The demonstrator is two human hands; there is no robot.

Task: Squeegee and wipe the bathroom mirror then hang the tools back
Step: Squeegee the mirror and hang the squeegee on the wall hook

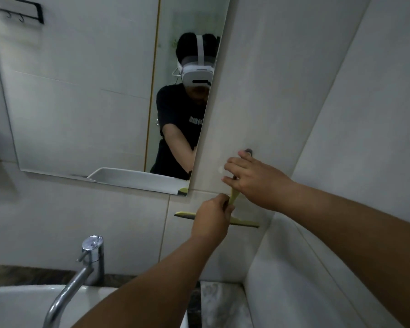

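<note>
A yellow-green squeegee (244,223) hangs against the white tiled wall, right of the mirror (81,91), blade level at the bottom and handle pointing up. My left hand (211,218) grips the lower handle just above the blade. My right hand (253,178) holds the upper end of the handle, with one finger reaching up to a small dark wall hook (249,151). The mirror shows a person in a black shirt wearing a white headset. No cloth is in view.
A chrome tap (90,256) stands over the white basin (21,304) at the lower left. A black rack with hooks (21,10) is fixed to the wall at the top left. A tiled corner wall (341,114) rises on the right above a marble ledge (220,301).
</note>
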